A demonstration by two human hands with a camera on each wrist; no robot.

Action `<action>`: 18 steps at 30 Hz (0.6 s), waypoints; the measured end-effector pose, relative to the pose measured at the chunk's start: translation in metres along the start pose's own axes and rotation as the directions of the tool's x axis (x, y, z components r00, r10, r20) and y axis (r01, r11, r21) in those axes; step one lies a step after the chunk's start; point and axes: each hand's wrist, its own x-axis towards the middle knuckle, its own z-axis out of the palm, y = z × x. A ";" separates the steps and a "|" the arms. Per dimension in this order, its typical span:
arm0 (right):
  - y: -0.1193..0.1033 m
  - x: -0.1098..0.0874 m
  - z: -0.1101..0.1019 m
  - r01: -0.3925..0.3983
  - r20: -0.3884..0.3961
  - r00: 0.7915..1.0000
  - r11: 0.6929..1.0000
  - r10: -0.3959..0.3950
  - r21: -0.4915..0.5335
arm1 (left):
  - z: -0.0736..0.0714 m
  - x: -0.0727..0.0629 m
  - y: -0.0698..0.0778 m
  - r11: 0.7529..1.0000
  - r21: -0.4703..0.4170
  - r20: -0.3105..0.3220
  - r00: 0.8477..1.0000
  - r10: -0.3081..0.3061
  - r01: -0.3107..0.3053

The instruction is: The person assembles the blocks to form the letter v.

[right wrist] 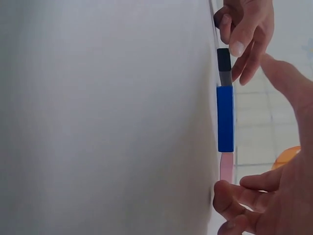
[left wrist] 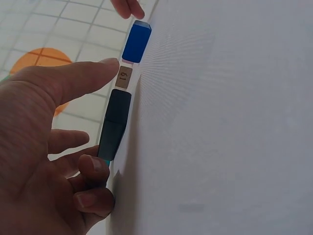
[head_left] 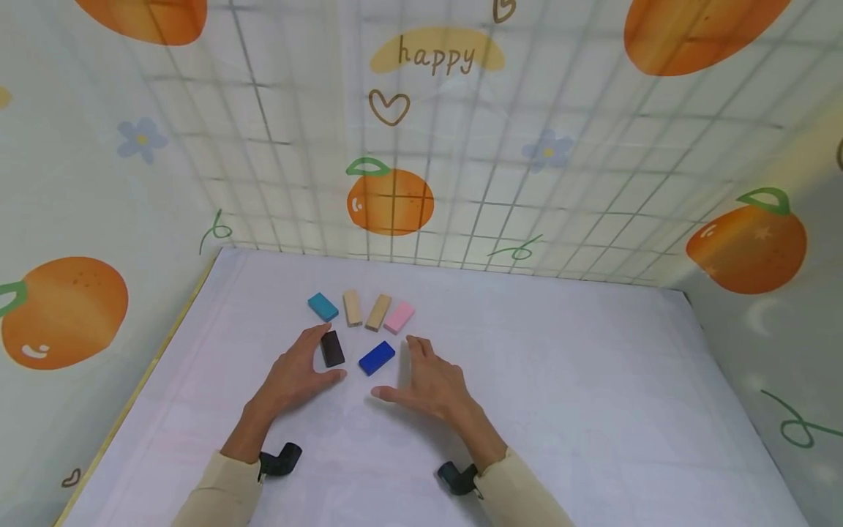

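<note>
My left hand point(head_left: 296, 373) is spread beside a black block point(head_left: 332, 349), its fingers along the block's left side and its thumb apart below it. In the left wrist view the black block point(left wrist: 115, 122) lies between thumb and fingers without being pinched. To the right, my right hand point(head_left: 431, 380) is spread around the near right side of a dark blue block point(head_left: 377, 358). A gap shows between its thumb and fingers, and the blue block point(right wrist: 225, 119) stands in front of that gap in the right wrist view.
Behind these two lie a teal block point(head_left: 323, 307), two wooden blocks point(head_left: 352, 308) and a pink block point(head_left: 399, 318) in a loose arc. They rest on a white table point(head_left: 593, 395). A patterned curtain point(head_left: 461, 146) hangs at its back and sides.
</note>
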 end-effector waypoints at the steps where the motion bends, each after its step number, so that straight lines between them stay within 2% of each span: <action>1: -0.001 0.001 0.000 0.002 0.002 1.000 1.000 -0.002 -0.001 | 0.000 0.000 0.000 1.000 0.001 0.000 1.000 -0.002 0.002; 18: -0.011 0.012 0.005 -0.004 0.006 1.000 1.000 0.004 0.018 | -0.003 0.006 -0.001 1.000 0.003 0.006 1.000 -0.016 0.016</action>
